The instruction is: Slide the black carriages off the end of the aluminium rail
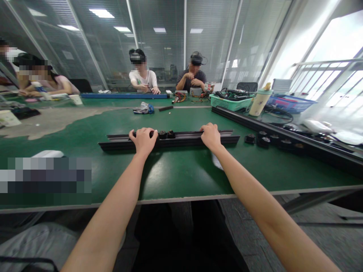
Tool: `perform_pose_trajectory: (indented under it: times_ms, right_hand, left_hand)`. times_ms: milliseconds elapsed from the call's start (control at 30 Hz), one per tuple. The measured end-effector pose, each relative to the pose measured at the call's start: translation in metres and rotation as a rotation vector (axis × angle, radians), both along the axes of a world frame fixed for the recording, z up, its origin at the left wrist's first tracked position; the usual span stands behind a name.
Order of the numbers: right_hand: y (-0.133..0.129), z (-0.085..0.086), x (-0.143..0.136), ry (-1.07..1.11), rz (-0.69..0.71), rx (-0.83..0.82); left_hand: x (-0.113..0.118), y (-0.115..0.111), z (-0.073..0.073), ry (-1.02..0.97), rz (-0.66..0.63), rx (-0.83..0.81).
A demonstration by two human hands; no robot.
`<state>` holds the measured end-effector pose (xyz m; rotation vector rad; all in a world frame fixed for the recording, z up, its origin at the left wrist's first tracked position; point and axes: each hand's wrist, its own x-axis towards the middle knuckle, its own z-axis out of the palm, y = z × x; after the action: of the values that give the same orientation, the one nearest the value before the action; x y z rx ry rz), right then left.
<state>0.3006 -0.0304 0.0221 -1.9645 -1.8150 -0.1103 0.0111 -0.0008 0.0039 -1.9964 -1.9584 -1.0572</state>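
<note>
A long black channel-shaped rail (181, 142) lies crosswise on the green table in front of me. Near its left part, my left hand (144, 140) has its fingers curled round something dark at the rail, too hidden to name. My right hand (210, 135) grips the rail toward its right end, fingers bent over the far side. Between my hands, closer to the left one, small round black parts (170, 133) sit in the rail. Several similar black parts (263, 141) lie to the right of the rail.
Longer black rails (255, 126) run diagonally at the right. Behind them stand a green basket (231, 102) of cables, a bottle (259, 101) and a blue basket (295, 104). A crumpled cloth (144, 108) lies beyond my hands. People sit across the table and at the left.
</note>
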Motion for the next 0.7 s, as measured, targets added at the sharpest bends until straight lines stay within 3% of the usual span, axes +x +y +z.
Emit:
perform_pose_trajectory:
  times_ms: [700]
  right_hand:
    - [-0.0006,0.0018,-0.0017,-0.016,-0.023,-0.032]
  left_hand:
    - [-0.0005,0.0,0.0002,0.01,0.009,0.002]
